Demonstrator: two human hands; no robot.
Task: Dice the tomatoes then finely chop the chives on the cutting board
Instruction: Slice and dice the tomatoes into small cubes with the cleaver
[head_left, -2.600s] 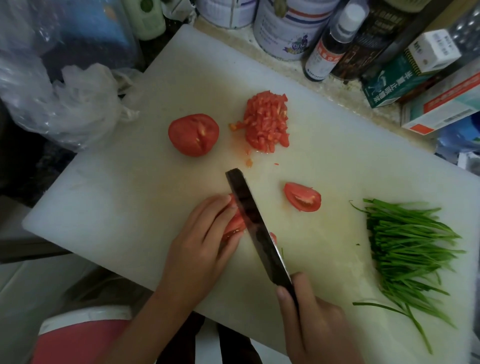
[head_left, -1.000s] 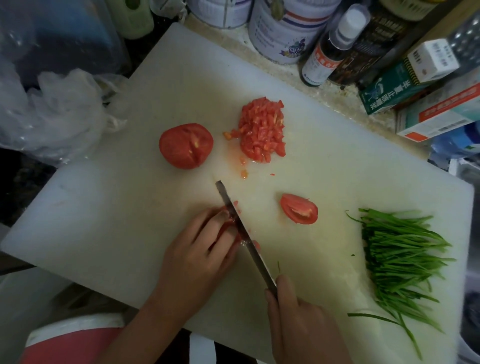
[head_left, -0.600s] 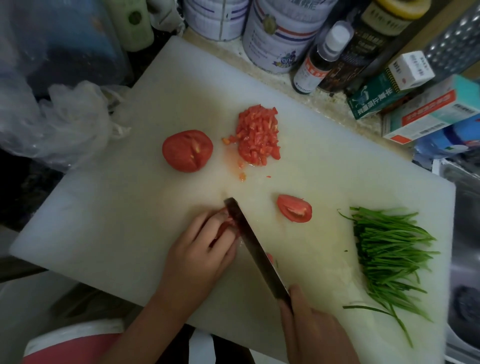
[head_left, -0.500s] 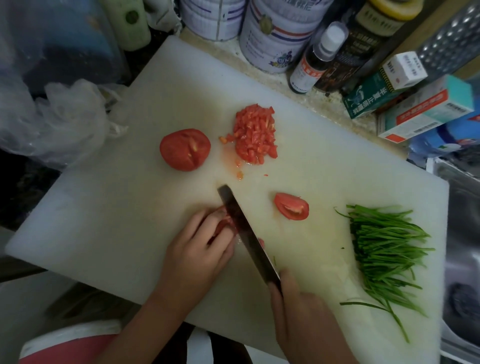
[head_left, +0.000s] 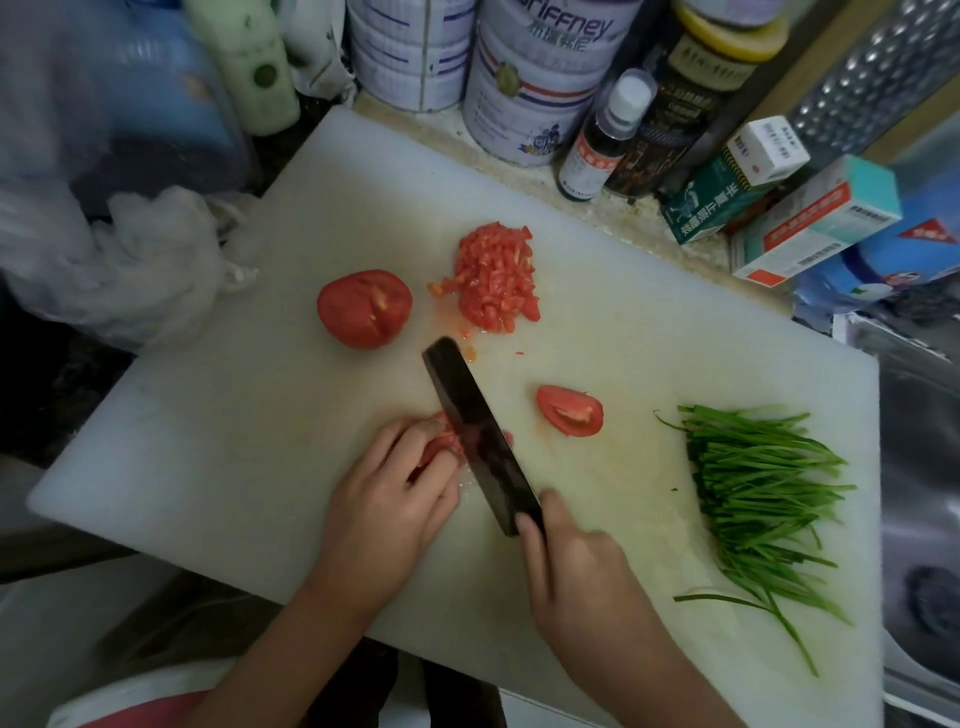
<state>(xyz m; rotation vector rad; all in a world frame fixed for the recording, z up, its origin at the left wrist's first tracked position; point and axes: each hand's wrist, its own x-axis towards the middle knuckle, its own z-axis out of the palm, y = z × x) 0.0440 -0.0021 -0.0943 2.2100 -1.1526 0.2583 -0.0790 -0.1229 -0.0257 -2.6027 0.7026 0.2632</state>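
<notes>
Head view: my left hand (head_left: 384, 499) claws over the tomato piece (head_left: 441, 447) at the near middle of the cutting board (head_left: 260, 415), fingers curled on it. My right hand (head_left: 576, 571) wraps the knife (head_left: 478, 431) handle, blade beside my left fingertips. My call: tuck fingertips, knuckles guide the blade, narrow even cuts, then cross-cut. Knife axis runs diagonal, handle near-right, tip far-left toward the diced pile (head_left: 496, 278). The piece's own lie is hidden under my fingers. The spare wedge (head_left: 570, 410) lies left-right, cut face up. The chives (head_left: 753, 483) run across the board at right, uncut.
</notes>
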